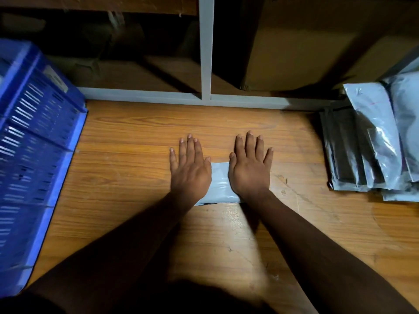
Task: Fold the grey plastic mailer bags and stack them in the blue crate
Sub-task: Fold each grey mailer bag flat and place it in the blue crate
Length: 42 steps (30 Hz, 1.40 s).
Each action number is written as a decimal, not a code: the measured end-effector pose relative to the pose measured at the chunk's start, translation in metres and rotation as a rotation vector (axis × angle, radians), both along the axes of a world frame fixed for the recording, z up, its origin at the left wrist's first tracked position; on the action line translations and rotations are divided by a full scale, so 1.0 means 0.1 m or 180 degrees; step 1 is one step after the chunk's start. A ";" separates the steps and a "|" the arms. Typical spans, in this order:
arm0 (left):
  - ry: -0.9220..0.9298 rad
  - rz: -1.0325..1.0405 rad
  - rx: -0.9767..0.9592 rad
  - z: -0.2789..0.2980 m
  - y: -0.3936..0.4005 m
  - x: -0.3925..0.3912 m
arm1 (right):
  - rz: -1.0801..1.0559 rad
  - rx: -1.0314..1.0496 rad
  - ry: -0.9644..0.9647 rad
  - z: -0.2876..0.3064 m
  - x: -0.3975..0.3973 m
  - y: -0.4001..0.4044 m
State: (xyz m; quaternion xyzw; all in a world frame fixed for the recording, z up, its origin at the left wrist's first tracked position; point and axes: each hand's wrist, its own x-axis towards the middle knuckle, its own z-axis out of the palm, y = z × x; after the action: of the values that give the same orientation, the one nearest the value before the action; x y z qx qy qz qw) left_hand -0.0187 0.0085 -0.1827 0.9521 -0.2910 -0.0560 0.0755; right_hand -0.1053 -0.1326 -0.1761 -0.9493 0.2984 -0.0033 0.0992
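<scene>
Here, at the center of the frame, a person's left hand [190,168] and right hand [250,169] lie flat, palms down, on a folded grey mailer bag [219,183] resting on a wooden tabletop [136,177]. The fingers of both hands are straight and slightly spread, gripping nothing; the fingertips reach past the bag's far edge onto the wood. Only a strip of the bag shows between the hands and along the near edge, so its full outline cannot be made out.

The blue crate [34,143] stands along the left edge of the frame, well apart from the bag, its slatted wall facing the hands. The inside of it is not visible. At the right edge lies a pile of unfolded mailer bags [371,143], overlapping one another, just in front of a grey shelf frame [206,53] with a cardboard box [306,48] behind it in shadow.

The step in hand appears to be pressing the fold flat. Done well, it likely calls for even downward pressure from both palms, sweeping outward from the middle to drive trapped air toward the open edges, since slick plastic tends to spring back. The crease should probably hold before either hand lifts, or the packet may unfold on its way to the crate.
</scene>
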 end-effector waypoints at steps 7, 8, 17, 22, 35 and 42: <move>0.0374 -0.0412 -0.1453 0.24 0.25 0.02 | 0.0625 0.0739 -0.0671 0.32 -0.17 -0.14; 0.0297 -0.0591 -0.1637 0.26 0.32 -0.03 | 0.0771 0.0699 -0.0925 0.36 -0.27 -0.07; 0.0374 -0.1408 -0.0916 0.05 0.61 -0.22 | 0.1388 0.0765 -0.0854 0.08 -0.63 0.18; 0.0285 -0.1570 -0.0646 0.05 0.65 -0.14 | 0.1933 0.0625 -0.0454 0.08 -0.67 -0.01; -0.0028 -0.1466 -0.0402 0.02 0.66 -0.21 | 0.1851 0.0268 -0.0394 0.04 -0.75 0.00; 0.0178 -0.1184 -0.0268 -0.01 0.73 -0.21 | 0.1455 0.0184 -0.0139 0.03 -0.89 -0.04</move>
State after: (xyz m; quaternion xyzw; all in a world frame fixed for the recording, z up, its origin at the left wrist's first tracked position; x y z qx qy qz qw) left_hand -0.0398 0.0810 -0.1834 0.8760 -0.4618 -0.0832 0.1116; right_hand -0.1941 -0.1365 -0.1727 -0.9886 0.0734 0.0073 0.1309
